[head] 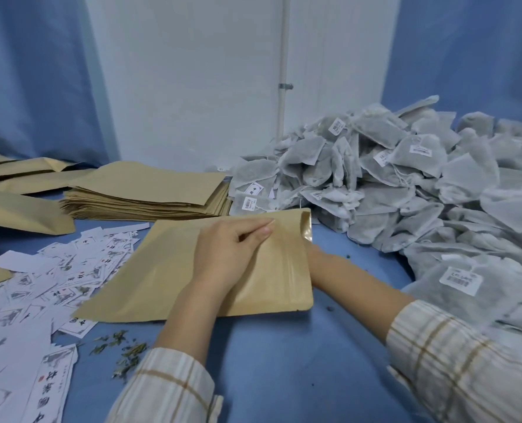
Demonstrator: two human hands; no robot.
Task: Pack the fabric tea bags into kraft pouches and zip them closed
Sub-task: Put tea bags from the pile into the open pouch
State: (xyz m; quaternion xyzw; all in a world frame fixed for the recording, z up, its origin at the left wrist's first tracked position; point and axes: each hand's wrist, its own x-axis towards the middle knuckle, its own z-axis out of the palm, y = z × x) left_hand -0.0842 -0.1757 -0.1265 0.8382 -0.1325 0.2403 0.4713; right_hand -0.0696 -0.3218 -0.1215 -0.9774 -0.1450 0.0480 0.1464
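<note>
Tan pouch [174,270] lies flat at frame centre on the blue counter [284,361], mouth to the right, shiny lining showing. Left hand [229,248] rests on it, fingers curled, pinching the top layer near the mouth. Right hand [313,254] is inside the pouch, grip impossible to tell. Grey tea bags [406,178] are heaped right, partly cut off by the edge.

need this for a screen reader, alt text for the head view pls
A person's left hand holds the top of a kraft pouch on a blue table while the right hand reaches into its open mouth. Fabric tea bags pile up at right.
</note>
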